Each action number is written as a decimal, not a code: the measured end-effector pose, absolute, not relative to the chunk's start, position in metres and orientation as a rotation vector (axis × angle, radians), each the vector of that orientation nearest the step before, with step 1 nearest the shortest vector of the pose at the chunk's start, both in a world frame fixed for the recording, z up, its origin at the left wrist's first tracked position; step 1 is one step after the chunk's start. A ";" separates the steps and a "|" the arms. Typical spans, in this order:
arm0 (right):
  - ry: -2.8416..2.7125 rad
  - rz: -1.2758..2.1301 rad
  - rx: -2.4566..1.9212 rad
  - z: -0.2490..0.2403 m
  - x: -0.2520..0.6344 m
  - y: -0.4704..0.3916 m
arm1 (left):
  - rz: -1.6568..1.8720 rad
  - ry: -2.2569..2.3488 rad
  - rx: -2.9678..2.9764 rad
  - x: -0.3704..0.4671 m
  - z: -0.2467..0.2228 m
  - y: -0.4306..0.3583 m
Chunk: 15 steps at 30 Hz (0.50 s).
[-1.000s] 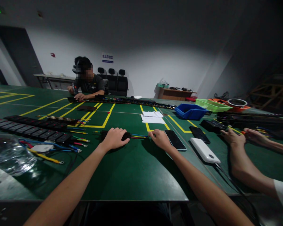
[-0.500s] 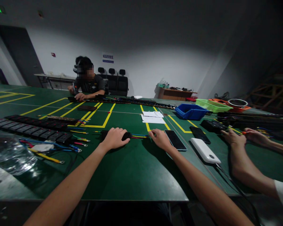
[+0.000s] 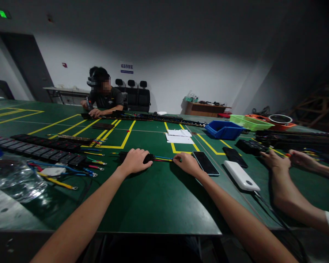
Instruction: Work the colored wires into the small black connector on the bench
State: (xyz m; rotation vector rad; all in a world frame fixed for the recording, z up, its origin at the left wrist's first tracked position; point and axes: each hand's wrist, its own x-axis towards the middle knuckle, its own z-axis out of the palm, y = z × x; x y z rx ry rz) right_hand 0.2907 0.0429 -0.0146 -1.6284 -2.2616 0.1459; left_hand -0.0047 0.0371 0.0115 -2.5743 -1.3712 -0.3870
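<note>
My left hand (image 3: 136,161) is wrapped over a small black block (image 3: 123,156) lying on the green table (image 3: 156,204); its palm and fingers hide most of the block. Blue, red and yellow wires (image 3: 163,159) run out of the block's right end. Their far ends reach my right hand (image 3: 188,162), whose fingers are pinched together around them. A short yellow lead (image 3: 114,153) sticks out on the block's left side. Right beside my right hand lies a smartphone (image 3: 206,163).
Left are rows of black power-strip-like units (image 3: 44,151), ring-terminal cables (image 3: 59,181) and a plastic bottle (image 3: 19,179). Papers (image 3: 179,137) and a blue bin (image 3: 224,129) lie beyond. Rightward are a white power bank (image 3: 240,176) and a co-worker's hands (image 3: 276,160). Another person (image 3: 104,96) sits opposite.
The whole view has shifted slightly, with things appearing a little farther right. Both my hands keep their places on the block and wires.
</note>
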 end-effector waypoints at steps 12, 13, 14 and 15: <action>-2.260 0.180 -1.644 -0.015 0.289 0.042 | -0.397 -1.360 -2.552 -0.005 0.008 0.038; -2.262 0.186 -1.635 -0.015 0.289 0.042 | -0.395 -1.359 -2.556 -0.005 0.008 0.038; -2.266 0.193 -1.628 -0.016 0.289 0.043 | -0.394 -1.359 -2.557 -0.005 0.009 0.038; -2.270 0.200 -1.622 -0.016 0.290 0.043 | -0.393 -1.359 -2.557 -0.005 0.009 0.037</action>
